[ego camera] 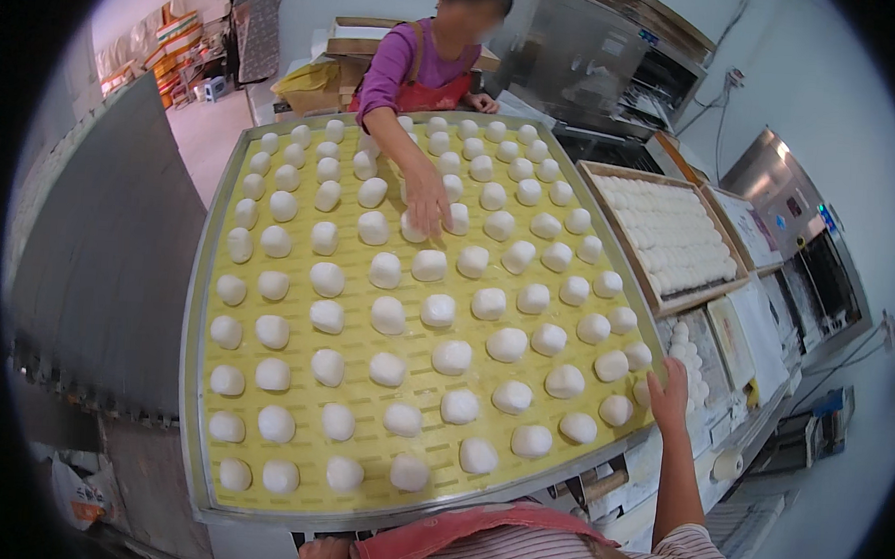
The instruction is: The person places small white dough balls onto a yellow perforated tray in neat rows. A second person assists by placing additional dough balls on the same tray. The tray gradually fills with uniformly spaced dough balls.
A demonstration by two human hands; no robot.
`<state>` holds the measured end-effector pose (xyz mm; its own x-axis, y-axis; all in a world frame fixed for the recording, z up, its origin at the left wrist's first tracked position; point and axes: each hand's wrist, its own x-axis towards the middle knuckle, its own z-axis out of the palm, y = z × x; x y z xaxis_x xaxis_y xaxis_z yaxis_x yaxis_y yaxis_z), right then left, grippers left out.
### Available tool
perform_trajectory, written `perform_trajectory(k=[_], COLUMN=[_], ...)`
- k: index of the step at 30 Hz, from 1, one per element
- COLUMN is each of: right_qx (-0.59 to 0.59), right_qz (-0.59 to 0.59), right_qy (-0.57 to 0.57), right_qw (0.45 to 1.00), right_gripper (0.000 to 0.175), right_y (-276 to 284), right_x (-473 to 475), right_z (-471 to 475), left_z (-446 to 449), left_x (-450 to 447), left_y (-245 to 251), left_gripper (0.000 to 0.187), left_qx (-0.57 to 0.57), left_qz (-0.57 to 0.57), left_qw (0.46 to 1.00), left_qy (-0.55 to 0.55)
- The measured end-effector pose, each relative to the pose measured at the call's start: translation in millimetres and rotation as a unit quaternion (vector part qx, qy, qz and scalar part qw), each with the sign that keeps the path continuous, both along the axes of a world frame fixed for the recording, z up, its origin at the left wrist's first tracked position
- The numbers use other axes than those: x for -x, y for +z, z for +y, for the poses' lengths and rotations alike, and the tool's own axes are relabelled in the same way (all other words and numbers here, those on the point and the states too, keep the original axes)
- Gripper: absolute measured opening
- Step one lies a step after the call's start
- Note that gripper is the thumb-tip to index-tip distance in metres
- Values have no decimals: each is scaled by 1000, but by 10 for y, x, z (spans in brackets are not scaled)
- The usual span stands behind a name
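Observation:
Before me lies a large metal-rimmed tray lined with a yellow perforated mat. Rows of white dough balls sit spaced out across it. My right hand is at the tray's right edge, its fingers beside a partly hidden dough ball. Whether they grip that ball is unclear. Low in the view, my left hand rests by the tray's front edge next to my red apron. Its fingers are mostly hidden, and I see no object in it.
Across the tray a co-worker's hand reaches over dough balls in the middle. A wooden tray of packed dough balls stands at right, with more small dough balls on the worktop. A grey panel rises at left.

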<state>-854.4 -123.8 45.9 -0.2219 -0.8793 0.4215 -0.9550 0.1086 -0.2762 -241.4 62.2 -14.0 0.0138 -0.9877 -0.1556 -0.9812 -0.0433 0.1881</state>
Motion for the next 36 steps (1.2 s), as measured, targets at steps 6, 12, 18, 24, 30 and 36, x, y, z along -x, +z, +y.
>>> perform_trajectory(k=[6,12,18,24,30,36], right_qx=[19,54,55,26,-43,-70], right_qz=[-95,-109,-301,-328,-241,-113], right_qy=[-100,-105,-58,59,109,104], right_qw=[990,987,950,943,963,986], right_gripper=[37,37,40,43,43,49], right_y=[-457,-484,-445,-140,208,82], right_x=[114,146,215,-35,-476,-690], right_z=[1090,1274,736,-240,-1177,-2387], left_z=[150,182,210,164,210,223], left_x=[-50,-116,-117,24,-24,-119], left_y=[-289,-391,-459,-365,-390,-449], left_gripper=[12,18,16,18,19,23], left_qx=[181,202,220,238,206,96], left_qz=[6,31,47,40,15,-33], left_qw=[982,977,974,970,978,994], left_qy=[-57,-52,-27,-22,9,28])
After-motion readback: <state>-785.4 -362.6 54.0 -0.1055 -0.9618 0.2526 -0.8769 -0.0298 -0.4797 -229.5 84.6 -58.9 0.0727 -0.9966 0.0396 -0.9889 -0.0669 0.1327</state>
